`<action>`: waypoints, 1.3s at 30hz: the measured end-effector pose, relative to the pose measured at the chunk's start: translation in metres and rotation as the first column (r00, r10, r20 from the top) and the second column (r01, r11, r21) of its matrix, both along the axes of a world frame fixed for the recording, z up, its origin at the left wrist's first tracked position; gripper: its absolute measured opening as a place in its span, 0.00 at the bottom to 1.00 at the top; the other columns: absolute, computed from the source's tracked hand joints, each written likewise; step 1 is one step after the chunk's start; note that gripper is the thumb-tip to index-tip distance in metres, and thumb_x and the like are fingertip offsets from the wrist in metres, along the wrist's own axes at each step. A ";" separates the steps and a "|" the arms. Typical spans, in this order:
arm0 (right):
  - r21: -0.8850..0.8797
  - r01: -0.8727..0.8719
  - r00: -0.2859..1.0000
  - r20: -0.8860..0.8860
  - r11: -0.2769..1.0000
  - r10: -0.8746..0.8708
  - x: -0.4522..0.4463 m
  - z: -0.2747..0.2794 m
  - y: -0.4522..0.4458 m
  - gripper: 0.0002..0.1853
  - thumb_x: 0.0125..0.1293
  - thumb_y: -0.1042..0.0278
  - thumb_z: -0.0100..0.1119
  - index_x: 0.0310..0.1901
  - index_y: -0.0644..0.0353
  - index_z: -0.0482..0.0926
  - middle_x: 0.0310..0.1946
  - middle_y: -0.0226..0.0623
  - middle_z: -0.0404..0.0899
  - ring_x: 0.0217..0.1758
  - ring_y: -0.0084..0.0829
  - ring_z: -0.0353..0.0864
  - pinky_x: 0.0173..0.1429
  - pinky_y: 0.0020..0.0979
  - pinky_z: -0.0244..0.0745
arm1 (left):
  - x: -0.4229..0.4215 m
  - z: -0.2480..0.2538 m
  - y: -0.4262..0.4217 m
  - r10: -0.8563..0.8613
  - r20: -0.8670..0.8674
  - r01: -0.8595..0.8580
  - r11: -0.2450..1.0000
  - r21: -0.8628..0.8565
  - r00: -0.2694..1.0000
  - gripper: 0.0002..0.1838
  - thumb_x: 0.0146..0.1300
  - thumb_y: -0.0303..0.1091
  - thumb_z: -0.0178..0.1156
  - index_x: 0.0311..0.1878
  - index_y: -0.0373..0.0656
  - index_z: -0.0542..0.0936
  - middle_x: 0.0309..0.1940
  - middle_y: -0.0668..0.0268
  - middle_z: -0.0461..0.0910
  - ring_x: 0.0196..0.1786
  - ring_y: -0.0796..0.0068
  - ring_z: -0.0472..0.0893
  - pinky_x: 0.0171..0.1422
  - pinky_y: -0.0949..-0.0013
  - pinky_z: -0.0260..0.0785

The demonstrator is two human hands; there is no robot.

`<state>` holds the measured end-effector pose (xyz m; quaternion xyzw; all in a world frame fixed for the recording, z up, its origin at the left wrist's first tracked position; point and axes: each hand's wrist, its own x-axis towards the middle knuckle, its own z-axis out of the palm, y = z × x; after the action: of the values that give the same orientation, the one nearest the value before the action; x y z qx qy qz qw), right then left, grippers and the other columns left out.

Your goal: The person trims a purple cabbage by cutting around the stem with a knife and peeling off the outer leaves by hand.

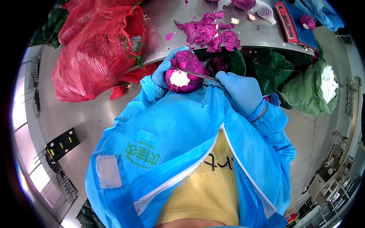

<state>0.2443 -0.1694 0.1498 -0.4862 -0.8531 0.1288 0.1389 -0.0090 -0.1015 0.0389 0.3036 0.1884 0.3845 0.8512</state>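
A purple cabbage (pixel 190 84) with a pale cut stem end is held against the blue coat by my left hand (pixel 162 72), which wears a blue glove. Its gloved fingers wrap round the left and upper side of the head. My right hand (pixel 243 91), gloved too, is closed round a knife (pixel 198 74). The blade lies across the cabbage, just above the pale stem end; the handle is hidden in the fist. Beyond the cabbage, loose purple leaves (pixel 207 32) are heaped on the metal table.
Red mesh sacks (pixel 95 57) stand at the left of the metal table (pixel 163 15). A red and blue scale-like box (pixel 294 26) and a white foam net (pixel 265 12) are at its right. Green sacks (pixel 310 89) stand below the right edge. A black crate (pixel 62 144) is on the floor.
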 end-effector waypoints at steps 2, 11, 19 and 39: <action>-0.027 -0.008 1.000 0.030 1.000 0.009 0.000 0.000 0.001 0.07 0.63 0.64 0.52 0.40 0.54 0.73 0.25 0.38 0.76 0.27 0.40 0.80 0.24 0.40 0.71 | 0.001 0.004 -0.002 0.012 -0.009 -0.012 1.000 0.003 1.000 0.46 0.54 0.55 0.64 0.71 0.42 0.58 0.69 0.57 0.60 0.70 0.58 0.64 0.74 0.51 0.57; -0.005 -0.030 0.999 0.018 1.000 0.031 -0.003 -0.001 0.003 0.06 0.62 0.66 0.52 0.40 0.54 0.73 0.25 0.38 0.76 0.27 0.40 0.80 0.24 0.41 0.71 | -0.001 0.007 0.001 -0.033 -0.039 0.034 0.999 0.035 0.999 0.48 0.51 0.55 0.65 0.71 0.41 0.58 0.67 0.54 0.63 0.67 0.57 0.68 0.72 0.52 0.60; 0.002 -0.015 1.000 0.009 1.000 0.015 -0.003 -0.003 0.005 0.05 0.62 0.66 0.52 0.39 0.53 0.72 0.25 0.38 0.76 0.27 0.41 0.80 0.24 0.41 0.71 | 0.000 0.007 0.003 -0.030 -0.053 0.032 0.999 0.032 0.998 0.50 0.50 0.56 0.66 0.71 0.41 0.57 0.67 0.54 0.63 0.67 0.57 0.68 0.72 0.52 0.60; -0.019 0.039 0.836 -0.546 0.999 -0.043 -0.033 -0.032 0.070 0.17 0.56 0.56 0.66 0.45 0.52 0.78 0.36 0.35 0.78 0.37 0.36 0.81 0.40 0.34 0.76 | 0.003 -0.015 0.013 -0.086 0.095 0.100 0.982 -0.161 0.992 0.36 0.66 0.55 0.51 0.70 0.43 0.60 0.68 0.54 0.63 0.68 0.56 0.67 0.71 0.51 0.62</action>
<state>0.2113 -0.0997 0.1178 -0.4479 -0.7669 0.2622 0.3774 -0.0055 -0.0888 0.0240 0.2235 0.1679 0.3401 0.8979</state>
